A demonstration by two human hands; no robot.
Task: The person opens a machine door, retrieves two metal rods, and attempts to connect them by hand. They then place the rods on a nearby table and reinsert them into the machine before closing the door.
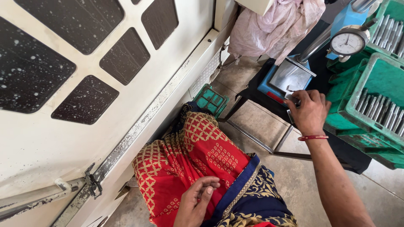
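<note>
Right hand (310, 112), wrist ringed by a red bangle (312, 137), reaches to the blue base (269, 86) of a dial gauge stand, its fingers curled down around a small grey metal piece (291, 97) at the edge of the steel measuring plate (291, 75); how tightly the piece is pinched cannot be told. Left hand (195, 202) rests empty on the lap, fingers loosely bent, against red patterned cloth (189, 159) with a dark blue border. Above the plate, a slanted steel column (313, 45) carries the round white dial indicator (347, 43). To the right, a green plastic crate (370, 77) holds a row of grey metal cylindrical pins (378, 111) lying side by side; a second green crate (393, 8) behind the dial holds more such pins (389, 31). A small empty green crate (211, 100) sits on the floor beside the cream machine door (126, 105). Pink cloth (277, 27) hangs behind the stand.
</note>
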